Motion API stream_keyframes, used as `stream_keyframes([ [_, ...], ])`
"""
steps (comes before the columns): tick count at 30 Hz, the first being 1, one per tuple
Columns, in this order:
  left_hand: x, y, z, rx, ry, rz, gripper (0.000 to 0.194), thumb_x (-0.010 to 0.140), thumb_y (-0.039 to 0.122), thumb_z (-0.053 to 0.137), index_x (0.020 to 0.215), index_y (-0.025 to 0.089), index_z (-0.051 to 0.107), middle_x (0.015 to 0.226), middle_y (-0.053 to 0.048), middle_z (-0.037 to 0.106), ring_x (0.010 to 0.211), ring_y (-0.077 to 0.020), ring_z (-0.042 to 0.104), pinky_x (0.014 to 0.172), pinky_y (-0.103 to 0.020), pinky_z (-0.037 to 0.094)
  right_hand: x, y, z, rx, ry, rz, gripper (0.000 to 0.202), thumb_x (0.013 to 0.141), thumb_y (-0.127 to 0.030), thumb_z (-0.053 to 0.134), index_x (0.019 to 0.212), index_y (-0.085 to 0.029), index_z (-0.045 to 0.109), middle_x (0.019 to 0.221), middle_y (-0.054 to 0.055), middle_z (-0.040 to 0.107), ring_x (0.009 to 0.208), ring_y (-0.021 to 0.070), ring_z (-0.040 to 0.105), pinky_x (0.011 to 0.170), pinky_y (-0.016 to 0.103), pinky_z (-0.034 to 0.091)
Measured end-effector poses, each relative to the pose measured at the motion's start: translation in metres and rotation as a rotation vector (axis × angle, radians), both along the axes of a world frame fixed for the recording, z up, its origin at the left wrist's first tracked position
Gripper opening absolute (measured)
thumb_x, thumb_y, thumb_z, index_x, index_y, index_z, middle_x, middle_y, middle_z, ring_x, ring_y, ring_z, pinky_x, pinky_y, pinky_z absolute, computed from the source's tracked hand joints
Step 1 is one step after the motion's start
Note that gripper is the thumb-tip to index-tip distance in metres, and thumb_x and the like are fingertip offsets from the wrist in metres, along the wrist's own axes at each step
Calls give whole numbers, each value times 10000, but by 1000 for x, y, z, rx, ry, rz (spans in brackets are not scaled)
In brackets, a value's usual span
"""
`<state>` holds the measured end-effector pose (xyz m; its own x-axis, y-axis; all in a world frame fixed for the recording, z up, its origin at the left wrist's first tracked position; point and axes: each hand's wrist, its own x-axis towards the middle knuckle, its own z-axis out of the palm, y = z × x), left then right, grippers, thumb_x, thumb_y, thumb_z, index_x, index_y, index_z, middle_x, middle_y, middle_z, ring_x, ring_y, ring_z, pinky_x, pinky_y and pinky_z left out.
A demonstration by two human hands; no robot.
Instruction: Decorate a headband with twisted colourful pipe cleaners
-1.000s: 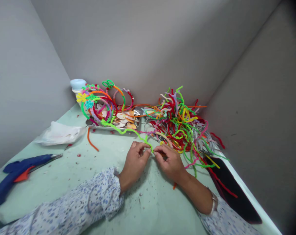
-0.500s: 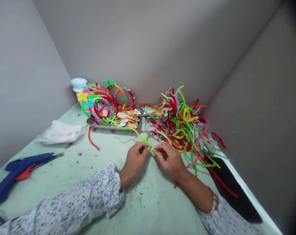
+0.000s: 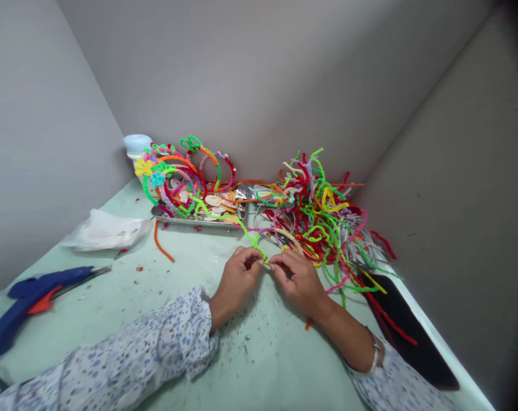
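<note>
Near the middle of the table, my left hand (image 3: 238, 276) pinches a bright green fuzzy stem (image 3: 244, 228), which runs from the fingertips up and left over the tray's front edge. Close beside it, my right hand (image 3: 298, 279) is closed in a pinch at the same end of the stem, where a small orange bit shows between the fingertips. The two hands almost touch. Just beyond my right hand lies a tangled heap of coloured fuzzy stems (image 3: 323, 214).
A metal tray (image 3: 199, 223) holds round pieces, with colourful decorated headbands (image 3: 182, 165) standing over it. Left are a lidded container (image 3: 138, 145), a plastic bag (image 3: 109, 230) and a blue glue gun (image 3: 49, 285). A black flat object (image 3: 417, 337) lies right; an orange stem (image 3: 161, 244) lies left of centre.
The green stem's far part has shifted slightly and bends differently over the tray. Both hands have stayed nearly in place, still pinched together.
</note>
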<state>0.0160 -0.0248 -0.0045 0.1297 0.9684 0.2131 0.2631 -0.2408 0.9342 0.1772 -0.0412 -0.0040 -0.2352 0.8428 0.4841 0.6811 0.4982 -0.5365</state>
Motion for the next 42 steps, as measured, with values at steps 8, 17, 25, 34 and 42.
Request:
stream_keyframes([
  [8, 0, 0, 1, 58, 20, -18, 85, 762, 184, 569, 763, 178, 654, 787, -21, 589, 752, -147, 552, 711, -260, 417, 0, 0, 0, -26, 63, -29, 102, 839, -178, 521, 819, -206, 616, 787, 27, 615, 775, 175, 570, 701, 282, 425],
  [17, -3, 0, 2, 150, 142, -8, 117, 806, 227, 575, 806, 208, 690, 783, -21, 621, 792, -158, 552, 714, -267, 417, 1, -1, 1, -74, 151, -45, 109, 838, -182, 523, 831, -198, 630, 790, 26, 609, 757, 167, 561, 683, 273, 424],
  [25, 1, -1, 5, 150, 63, -40, 91, 782, 176, 599, 824, 193, 678, 782, -21, 619, 744, -143, 568, 685, -256, 445, 3, 0, 3, -109, 240, -23, 100, 840, -195, 526, 824, -194, 625, 767, 13, 601, 716, 155, 554, 668, 271, 425],
  [34, 0, -2, 5, 145, 7, -85, 101, 788, 196, 600, 858, 185, 672, 830, -31, 646, 768, -139, 585, 704, -247, 457, 4, 0, 5, -56, 290, -2, 138, 842, -179, 532, 889, -203, 660, 839, 28, 642, 834, 175, 575, 816, 328, 427],
  [42, 1, -3, 12, 121, -23, -82, 103, 778, 192, 605, 789, 195, 707, 785, -28, 671, 761, -148, 608, 721, -252, 463, 4, -2, 6, -114, 307, 19, 140, 851, -214, 532, 884, -202, 667, 819, 30, 626, 792, 171, 578, 732, 302, 448],
])
